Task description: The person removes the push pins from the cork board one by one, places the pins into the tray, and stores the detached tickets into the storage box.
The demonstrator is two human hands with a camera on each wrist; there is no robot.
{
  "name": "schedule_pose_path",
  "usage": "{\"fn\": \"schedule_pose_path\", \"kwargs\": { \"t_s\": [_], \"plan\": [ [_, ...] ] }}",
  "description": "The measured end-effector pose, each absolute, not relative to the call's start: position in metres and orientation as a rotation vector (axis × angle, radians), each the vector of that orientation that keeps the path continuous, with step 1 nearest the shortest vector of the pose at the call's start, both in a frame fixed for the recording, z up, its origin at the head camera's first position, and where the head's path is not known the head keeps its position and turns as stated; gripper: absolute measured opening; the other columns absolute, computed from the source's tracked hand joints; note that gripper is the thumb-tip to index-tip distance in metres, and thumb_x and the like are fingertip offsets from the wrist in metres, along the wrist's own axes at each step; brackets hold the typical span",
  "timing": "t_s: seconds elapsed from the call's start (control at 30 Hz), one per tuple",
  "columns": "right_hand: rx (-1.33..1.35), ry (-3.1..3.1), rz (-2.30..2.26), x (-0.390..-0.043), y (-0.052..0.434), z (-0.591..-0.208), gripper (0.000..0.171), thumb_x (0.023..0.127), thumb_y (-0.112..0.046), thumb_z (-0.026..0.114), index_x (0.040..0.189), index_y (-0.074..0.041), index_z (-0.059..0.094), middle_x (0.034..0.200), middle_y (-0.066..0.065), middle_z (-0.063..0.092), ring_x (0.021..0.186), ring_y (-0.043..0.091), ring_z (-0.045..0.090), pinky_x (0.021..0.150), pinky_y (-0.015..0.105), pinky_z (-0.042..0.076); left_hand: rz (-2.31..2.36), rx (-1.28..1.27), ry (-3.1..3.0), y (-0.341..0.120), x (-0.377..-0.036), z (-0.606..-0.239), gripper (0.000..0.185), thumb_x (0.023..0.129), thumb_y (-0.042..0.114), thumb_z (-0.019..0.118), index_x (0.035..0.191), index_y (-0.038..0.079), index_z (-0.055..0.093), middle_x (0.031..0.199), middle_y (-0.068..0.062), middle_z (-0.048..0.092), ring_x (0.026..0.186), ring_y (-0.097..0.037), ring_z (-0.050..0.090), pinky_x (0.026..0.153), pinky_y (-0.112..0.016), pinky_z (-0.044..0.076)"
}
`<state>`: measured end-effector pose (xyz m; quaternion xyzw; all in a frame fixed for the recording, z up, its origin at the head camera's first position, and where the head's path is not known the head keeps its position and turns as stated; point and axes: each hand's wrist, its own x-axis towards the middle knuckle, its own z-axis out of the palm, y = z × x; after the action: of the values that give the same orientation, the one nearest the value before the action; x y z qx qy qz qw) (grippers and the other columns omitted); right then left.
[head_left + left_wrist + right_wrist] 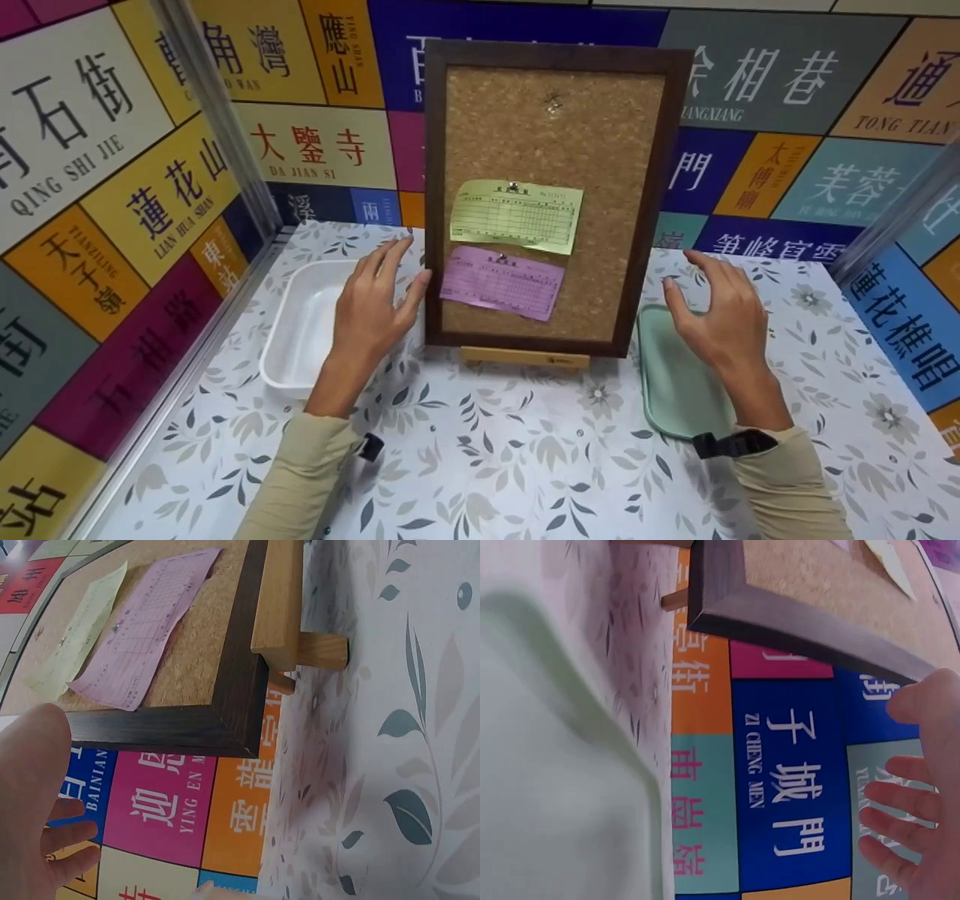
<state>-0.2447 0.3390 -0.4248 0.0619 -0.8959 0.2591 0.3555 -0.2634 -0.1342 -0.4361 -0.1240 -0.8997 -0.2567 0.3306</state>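
1. A cork board (553, 199) in a dark wooden frame stands upright at the centre of the frame, propped on a small wooden easel (525, 357) on the floral surface (525, 465). Its long axis runs up and down, leaning slightly back toward the wall of coloured signs (112, 187).

2. The left hand (371, 304) sits just left of the board's lower left edge, fingers straight and relaxed, holding nothing. The thumb tip reaches to the frame's left rail; whether it actually touches I cannot tell.

3. The right hand (716, 311) hovers at the lower right of the board, fingers spread and loosely bent, also empty. A clear gap shows between it and the right rail, so the left hand is the nearer of the two.

4. The board lies between the hands, each one facing a long side rail.

5. Two slips are pinned to the cork: a yellow-green slip (516, 216) at mid-height, a pink slip (501, 283) just below it, overlapping slightly.

6. A white tray (300, 330) lies under and beside the left hand, at the left of the frame; a pale green tray (675, 382) lies under the right wrist.
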Motion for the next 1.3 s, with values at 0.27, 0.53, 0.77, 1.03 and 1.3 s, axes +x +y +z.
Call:
{"fn": "schedule_pose_path", "kwargs": {
  "t_s": [0.27,0.53,0.77,1.03,1.3],
  "plan": [
    [0.236,-2.202,0.715,-0.246,0.311,-0.417,0.041,0.099,-0.026,0.077,0.138,-0.016,0.072,0.105,0.01,0.075,0.098,0.027,0.07,0.082,0.014,0.043,-0.755,-0.363,-2.309,-0.122,-0.266,-0.434,0.059,0.11,0.057,0.053,0.158,0.023,0.053,0.156,-0.009,0.061,0.142,-0.03,0.062,0.111,-0.053,0.056],
    [0.345,-2.131,0.753,-0.25,0.277,-0.415,0.033,0.1,-0.02,0.077,0.132,-0.015,0.075,0.094,0.008,0.074,0.084,0.024,0.069,0.072,0.017,0.045,-0.818,-0.385,-2.31,-0.105,-0.271,-0.435,0.055,0.109,0.061,0.051,0.146,0.021,0.06,0.162,-0.009,0.057,0.149,-0.029,0.057,0.116,-0.051,0.053],
    [0.436,-2.159,0.771,-0.25,0.255,-0.419,0.028,0.1,-0.018,0.076,0.128,-0.011,0.075,0.091,0.005,0.072,0.08,0.016,0.068,0.067,0.023,0.052,-0.89,-0.416,-2.297,-0.096,-0.274,-0.437,0.049,0.107,0.062,0.054,0.136,0.024,0.065,0.163,-0.013,0.054,0.147,-0.038,0.057,0.11,-0.059,0.055],
    [0.521,-2.166,0.824,-0.248,0.226,-0.426,0.018,0.1,-0.018,0.077,0.116,-0.012,0.079,0.09,0.001,0.073,0.072,0.012,0.068,0.063,0.019,0.054,-0.934,-0.407,-2.303,-0.095,-0.272,-0.441,0.043,0.108,0.058,0.056,0.129,0.022,0.067,0.164,-0.012,0.052,0.148,-0.036,0.056,0.111,-0.058,0.055],
    [0.569,-2.166,0.883,-0.253,0.2,-0.429,0.013,0.098,-0.016,0.08,0.111,-0.013,0.08,0.085,-0.002,0.075,0.069,0.006,0.066,0.062,0.017,0.051,-0.934,-0.391,-2.321,-0.095,-0.27,-0.441,0.032,0.107,0.048,0.063,0.119,0.019,0.069,0.163,-0.011,0.055,0.148,-0.034,0.057,0.109,-0.057,0.056]
  ]
}}
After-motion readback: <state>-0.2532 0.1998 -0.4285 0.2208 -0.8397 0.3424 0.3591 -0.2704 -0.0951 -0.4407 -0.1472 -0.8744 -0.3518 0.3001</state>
